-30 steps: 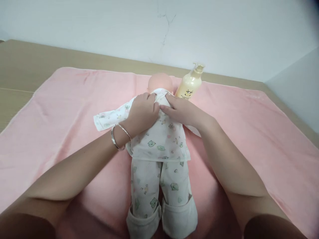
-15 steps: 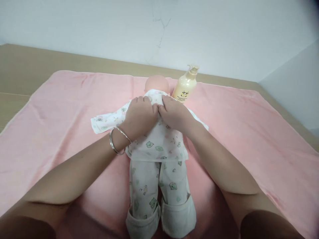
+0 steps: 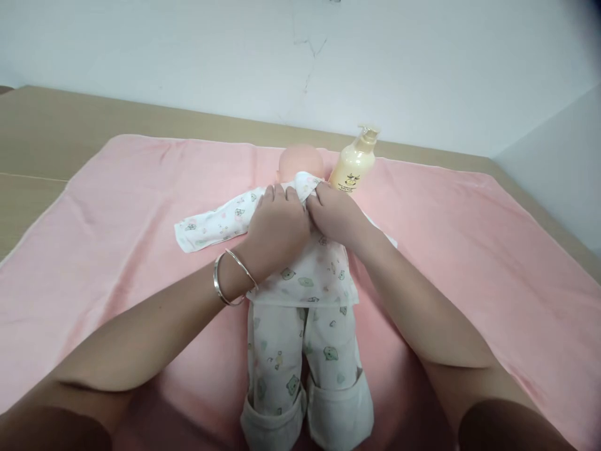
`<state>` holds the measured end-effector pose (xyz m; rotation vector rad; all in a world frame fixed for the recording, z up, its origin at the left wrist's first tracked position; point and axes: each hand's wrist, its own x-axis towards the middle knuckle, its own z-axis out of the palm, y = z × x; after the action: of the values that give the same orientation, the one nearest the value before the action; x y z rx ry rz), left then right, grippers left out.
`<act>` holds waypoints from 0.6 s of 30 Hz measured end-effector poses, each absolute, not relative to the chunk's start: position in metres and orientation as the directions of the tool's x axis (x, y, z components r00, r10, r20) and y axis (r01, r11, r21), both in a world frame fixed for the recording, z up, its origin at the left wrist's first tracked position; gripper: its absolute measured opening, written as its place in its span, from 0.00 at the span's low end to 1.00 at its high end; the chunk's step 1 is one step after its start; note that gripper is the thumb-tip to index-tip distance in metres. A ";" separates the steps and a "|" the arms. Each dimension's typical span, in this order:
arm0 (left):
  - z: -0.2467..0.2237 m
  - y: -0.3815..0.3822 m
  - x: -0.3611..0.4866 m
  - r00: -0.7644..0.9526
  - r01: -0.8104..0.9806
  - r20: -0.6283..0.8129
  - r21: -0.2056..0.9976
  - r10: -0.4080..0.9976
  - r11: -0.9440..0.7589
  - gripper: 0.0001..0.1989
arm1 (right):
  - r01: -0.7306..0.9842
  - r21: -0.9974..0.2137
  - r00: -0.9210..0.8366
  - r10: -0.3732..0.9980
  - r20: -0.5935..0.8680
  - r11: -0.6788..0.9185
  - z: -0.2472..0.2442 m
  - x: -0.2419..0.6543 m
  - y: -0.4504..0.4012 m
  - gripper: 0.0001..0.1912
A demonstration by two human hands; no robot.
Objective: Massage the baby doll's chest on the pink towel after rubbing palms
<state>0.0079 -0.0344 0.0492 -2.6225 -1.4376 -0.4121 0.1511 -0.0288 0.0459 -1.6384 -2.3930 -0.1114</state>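
A baby doll [image 3: 301, 160] lies face-hidden on its back, or so its raised head suggests, dressed in a white baby shirt [image 3: 310, 285] with green and pink animal prints. My right hand [image 3: 335, 213] is closed on the shirt near the neck, where a fold of the collar is lifted. Beside it, my left hand [image 3: 282, 219] rests on the chest, its fingers bent over the cloth and its thumb close to my right fingers. The fingertips of both hands are largely hidden. Matching trousers [image 3: 277, 351] with wide turned-up cuffs cover the doll's legs.
A cream pump bottle [image 3: 353, 164] with a cow picture stands just right of the doll's head. Under everything spreads a pink blanket [image 3: 469, 250] on a wooden table [image 3: 61, 125]. A pale cracked wall [image 3: 211, 56] rises behind.
The collar cloth between my hands has been pulled up into a fold toward the right. My left fingers have straightened a little. The whole view has shifted slightly.
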 end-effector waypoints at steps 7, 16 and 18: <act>0.047 0.000 -0.003 0.288 0.874 0.141 0.364 0.947 -0.320 0.19 | 0.925 -0.198 -0.255 0.915 0.314 0.325 0.040 0.136 -0.043 0.20; 0.051 -0.035 0.006 0.528 0.767 0.285 0.244 0.800 -0.593 0.18 | 0.931 -0.294 -0.152 0.962 0.227 0.217 0.050 0.145 -0.024 0.17; 0.049 -0.026 0.004 0.408 0.737 0.297 0.451 0.863 -0.503 0.16 | 0.954 -0.210 -0.166 0.959 0.228 0.215 0.052 0.142 -0.032 0.19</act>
<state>0.0043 -0.0263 0.0491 -2.8377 -1.6494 -0.8612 0.1418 -0.0324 0.0519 -1.7933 -2.1852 0.0248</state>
